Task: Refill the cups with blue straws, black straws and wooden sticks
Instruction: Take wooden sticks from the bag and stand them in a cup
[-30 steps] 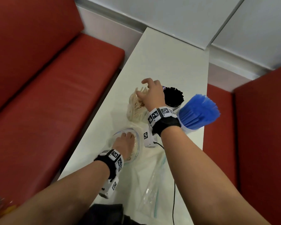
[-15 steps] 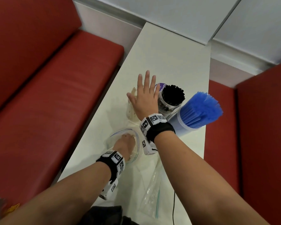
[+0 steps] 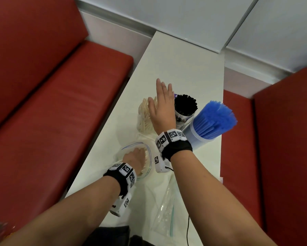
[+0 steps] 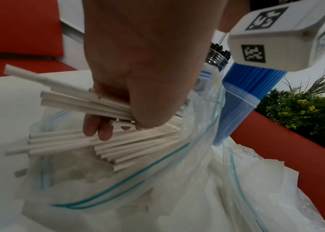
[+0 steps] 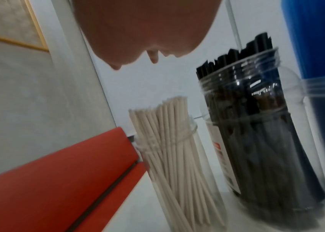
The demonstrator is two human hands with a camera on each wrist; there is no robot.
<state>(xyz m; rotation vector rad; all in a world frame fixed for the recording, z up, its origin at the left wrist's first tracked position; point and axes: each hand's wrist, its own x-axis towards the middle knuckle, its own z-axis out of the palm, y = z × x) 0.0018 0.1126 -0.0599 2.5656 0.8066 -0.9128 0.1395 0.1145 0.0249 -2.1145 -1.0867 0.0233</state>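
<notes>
Three clear cups stand together on the white table (image 3: 184, 64). One holds wooden sticks (image 3: 144, 114) (image 5: 169, 150), one black straws (image 3: 185, 105) (image 5: 257, 141), one blue straws (image 3: 214, 119) (image 5: 316, 39). My right hand (image 3: 162, 103) hovers flat over the stick cup with its fingers straight, holding nothing. My left hand (image 3: 134, 157) (image 4: 118, 113) is inside an open zip bag (image 3: 147, 164) (image 4: 137, 180) nearer to me and grips a bundle of wooden sticks (image 4: 74, 100). More loose sticks (image 4: 118, 150) lie in the bag under the hand.
Red bench seats (image 3: 60, 103) flank the narrow table on both sides (image 3: 282, 139). Crumpled clear plastic bags (image 3: 165, 210) (image 4: 257, 196) lie on the table near me. A green plant (image 4: 306, 109) shows in the left wrist view beyond the right bench.
My right hand went from curled over the stick cup to flat with fingers spread and lifted above it. My left hand stayed in the bag.
</notes>
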